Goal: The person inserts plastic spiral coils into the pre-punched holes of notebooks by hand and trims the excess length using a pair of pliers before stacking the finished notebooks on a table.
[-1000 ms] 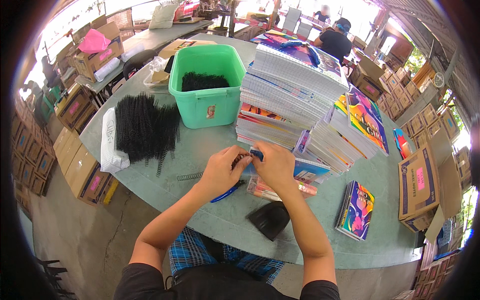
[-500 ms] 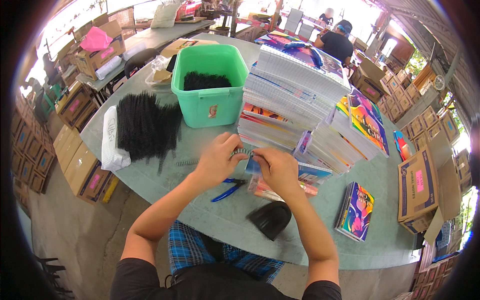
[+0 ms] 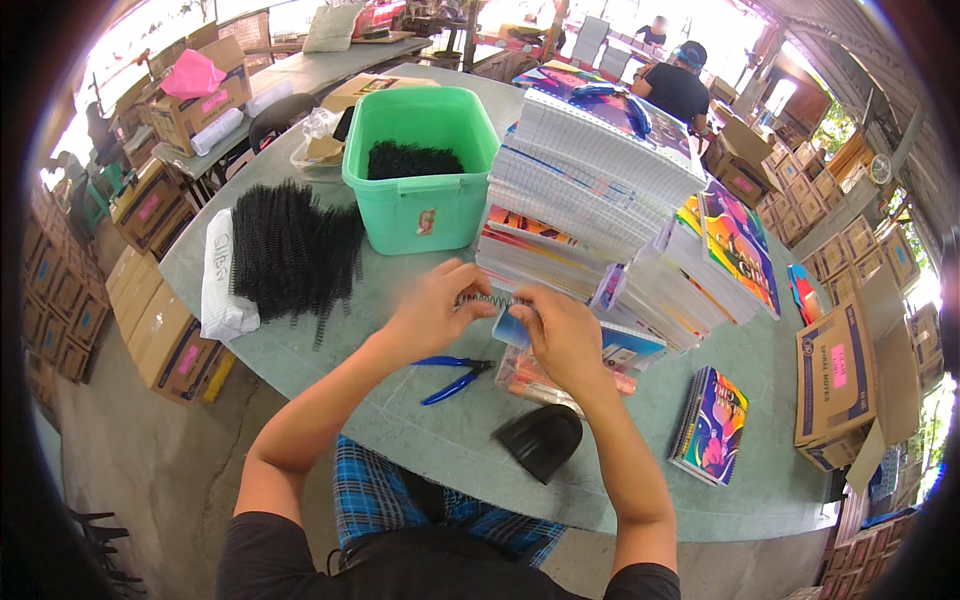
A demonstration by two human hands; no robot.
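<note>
Closest in, a black curved scoop-like thing (image 3: 542, 440) sits at the desk (image 3: 440, 450) edge, with blue-handled pliers (image 3: 452, 372) at its 10 o'clock. Just past them both hands meet mid-desk: left hand (image 3: 432, 312) fingers pinched on a thin wire spiral coil (image 3: 487, 300), right hand (image 3: 562, 335) fingers clamped on a small notebook (image 3: 512, 325) with a light blue cover. The coil lies along the notebook's top edge. Further out, book stacks (image 3: 600, 190) at 1 o'clock, a green tub (image 3: 420, 170) at 12, black coils (image 3: 290, 250) at 10.
</note>
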